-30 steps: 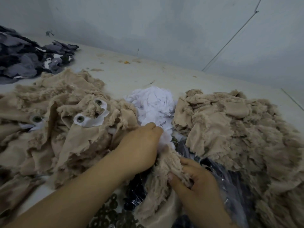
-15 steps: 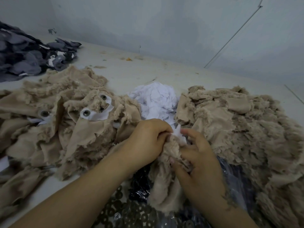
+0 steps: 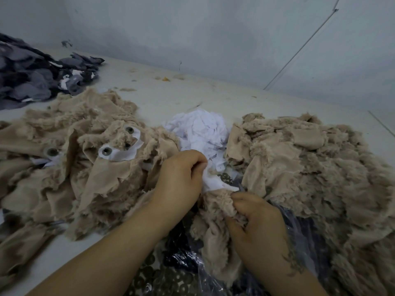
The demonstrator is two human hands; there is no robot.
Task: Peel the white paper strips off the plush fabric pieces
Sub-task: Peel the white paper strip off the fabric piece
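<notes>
**Mid-peel: white strip coming off the tan plush piece**

Left hand has its fingers curled, pinching the white paper strip at its upper end. Right hand grips the plush fabric piece with fingers bunched into the pile just below the strip. Both sit at about 6 o'clock in the view, over a clear plastic bag of metal washers. The strip looks partly lifted; its lower end appears to still meet the fabric at the right fingertips.

How to do it well, my read:
- Anchor the fabric right at the peel line, otherwise the plush just stretches.
- Pull the strip low and back over itself, steadily. A jerk likely tears the paper and leaves a stub.
- If it tears, re-pinch at the fabric edge.

Around:
- Peeled paper heap at 12 o'clock, probable drop spot.
- Plush pile at 3 o'clock, no paper visible on it.
- Plush pile at 9 o'clock, strips and snap eyelets still attached.
- Grey fabric scraps at 10 o'clock.
</notes>
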